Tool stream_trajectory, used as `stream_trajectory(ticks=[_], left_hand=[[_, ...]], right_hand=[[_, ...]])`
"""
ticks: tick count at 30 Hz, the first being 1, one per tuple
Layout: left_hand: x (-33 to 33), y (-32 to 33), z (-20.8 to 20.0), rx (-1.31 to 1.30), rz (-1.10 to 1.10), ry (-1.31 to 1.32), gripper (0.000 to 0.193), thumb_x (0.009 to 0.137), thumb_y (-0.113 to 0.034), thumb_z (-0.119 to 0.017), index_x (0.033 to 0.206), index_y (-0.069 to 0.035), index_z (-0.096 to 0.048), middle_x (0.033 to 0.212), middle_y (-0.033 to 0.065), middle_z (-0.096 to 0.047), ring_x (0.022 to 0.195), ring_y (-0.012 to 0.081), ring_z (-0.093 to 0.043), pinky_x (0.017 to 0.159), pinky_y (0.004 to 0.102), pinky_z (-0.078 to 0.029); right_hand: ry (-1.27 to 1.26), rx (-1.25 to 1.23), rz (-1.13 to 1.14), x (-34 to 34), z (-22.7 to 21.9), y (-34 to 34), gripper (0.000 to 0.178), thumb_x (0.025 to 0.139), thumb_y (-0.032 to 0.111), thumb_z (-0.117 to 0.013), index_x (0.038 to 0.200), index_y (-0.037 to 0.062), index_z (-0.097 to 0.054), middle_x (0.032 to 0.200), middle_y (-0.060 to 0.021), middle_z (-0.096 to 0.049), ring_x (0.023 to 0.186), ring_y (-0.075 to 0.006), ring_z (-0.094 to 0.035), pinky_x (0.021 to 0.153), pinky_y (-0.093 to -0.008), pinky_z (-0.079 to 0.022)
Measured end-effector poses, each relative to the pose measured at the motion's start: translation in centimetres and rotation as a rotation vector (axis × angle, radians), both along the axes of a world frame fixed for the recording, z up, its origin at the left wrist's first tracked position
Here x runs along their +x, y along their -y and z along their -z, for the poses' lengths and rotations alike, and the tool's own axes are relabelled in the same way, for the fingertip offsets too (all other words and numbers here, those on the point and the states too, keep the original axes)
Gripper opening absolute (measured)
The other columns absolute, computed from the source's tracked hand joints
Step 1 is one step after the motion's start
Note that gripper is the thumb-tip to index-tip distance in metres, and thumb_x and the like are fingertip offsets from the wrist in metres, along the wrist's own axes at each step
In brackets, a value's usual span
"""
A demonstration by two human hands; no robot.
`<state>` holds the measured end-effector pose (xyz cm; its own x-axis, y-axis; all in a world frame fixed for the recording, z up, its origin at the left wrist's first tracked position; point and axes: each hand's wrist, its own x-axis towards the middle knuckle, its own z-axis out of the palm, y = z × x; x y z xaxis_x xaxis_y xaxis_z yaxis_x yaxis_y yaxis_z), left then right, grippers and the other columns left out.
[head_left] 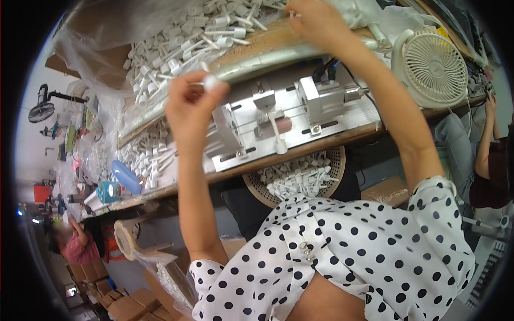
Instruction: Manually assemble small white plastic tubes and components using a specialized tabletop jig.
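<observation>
We find the left hand (191,107) pinching a white part (212,82) between thumb and fingers, its cap blurred; it is held in front of the tray (267,38), near its edge. The tray, brown and lined with clear plastic, bears a heap (187,45) of similar parts, caps and stems lying in all directions. The right hand (321,24) is at the heap's right end, fingers bent; we cannot tell whether they grip anything. Below both hands, on the bench, we record a metal jig (326,104) with one capped stem (276,134) in its middle. Under the bench edge, a round basket (342,165) holds a pile (300,177) of white stemmed parts. We observe more loose parts (152,163) on the bench at left, and a clear bag (174,281) of small white pieces lower down.
</observation>
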<state>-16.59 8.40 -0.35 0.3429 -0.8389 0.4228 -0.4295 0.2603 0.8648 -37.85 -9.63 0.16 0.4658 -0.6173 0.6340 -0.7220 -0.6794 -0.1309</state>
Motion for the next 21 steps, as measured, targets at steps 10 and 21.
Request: stream_trajectory(ticks=[10,21], left_hand=[[-6.5,-4.6,7.6,-0.123,0.129,0.759,0.033,0.068,-0.011,-0.075,0.096,-0.003,-0.059,0.110,0.0141,-0.057,0.082,0.0278,-0.061,0.066,0.0338,-0.051],[-4.4,-1.9,3.1,-0.090,0.314,0.746,0.024,0.074,-0.012,-0.070,0.095,-0.006,-0.060,0.097,0.0123,-0.058,0.071,0.0262,-0.062,0.058,0.0369,-0.049]], right_hand=[[0.051,-0.025,-0.035,-0.6,0.5,0.0,0.015,0.071,0.015,-0.059,0.077,0.0033,-0.067,0.081,-0.0189,-0.063,0.080,-0.0371,-0.062,0.074,-0.0445,-0.049],[0.617,0.830,-0.720,-3.0,2.6,-11.9,0.020,0.076,0.008,-0.068,0.094,-0.0001,-0.065,0.096,-0.0083,-0.064,0.091,-0.0158,-0.060,0.080,-0.0296,-0.048]])
